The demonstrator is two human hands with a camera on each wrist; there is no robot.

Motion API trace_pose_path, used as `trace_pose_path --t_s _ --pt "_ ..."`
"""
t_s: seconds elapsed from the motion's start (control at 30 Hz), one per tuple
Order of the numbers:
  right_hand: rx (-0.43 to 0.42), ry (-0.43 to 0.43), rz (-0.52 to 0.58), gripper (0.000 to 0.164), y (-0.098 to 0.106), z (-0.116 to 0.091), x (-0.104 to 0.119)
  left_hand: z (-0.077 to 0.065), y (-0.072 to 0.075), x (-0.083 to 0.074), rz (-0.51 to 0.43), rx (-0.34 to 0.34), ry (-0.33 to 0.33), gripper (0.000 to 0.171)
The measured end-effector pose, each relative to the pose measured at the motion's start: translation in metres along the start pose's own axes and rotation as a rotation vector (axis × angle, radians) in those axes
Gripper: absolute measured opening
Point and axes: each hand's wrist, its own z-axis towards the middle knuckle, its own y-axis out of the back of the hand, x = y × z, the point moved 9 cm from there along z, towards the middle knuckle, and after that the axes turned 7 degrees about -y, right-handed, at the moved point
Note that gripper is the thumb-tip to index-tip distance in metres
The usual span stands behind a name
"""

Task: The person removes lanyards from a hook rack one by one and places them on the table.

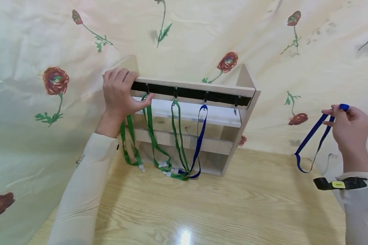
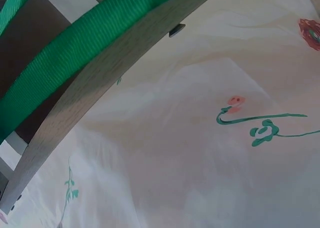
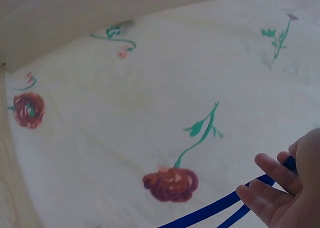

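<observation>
Wd tbl (image 1: 171, 204) | shelf unit (image 1: 214, 145) upright on it | grn lanyards (image 1: 150, 126) + blu lanyard (image 1: 198, 144) on hooks (image 1: 206, 98)

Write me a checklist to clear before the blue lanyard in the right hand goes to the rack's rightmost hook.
1. Blue lanyard held: ok, pinched in the right hand.
2. Rack steadied: ok, the left hand grips its upper left corner.
3. Rightmost hook free: ok, no lanyard on it.
4. Held lanyard at that hook: not ok, it is off to the rack's right.
5. Hanging lanyards apart: not ok, the hanging blue one overlaps its green neighbour near the bottom.
6. Far-left green lanyard hooked: cannot tell, the left hand hides its top.
</observation>
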Motion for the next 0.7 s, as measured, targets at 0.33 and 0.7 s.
trace_pose_path --t_s 0.33,0.7 --pt "0.139 -0.134 0.098 0.024 -0.002 0.026 -0.069 0.001 0.003 0.0 0.013 -0.001 -0.001 0.071" --pt "0.54 -0.401 0.217 0.024 -0.042 0.018 -0.18 -0.005 0.006 0.0 -0.007 0.015 -0.01 0.069"
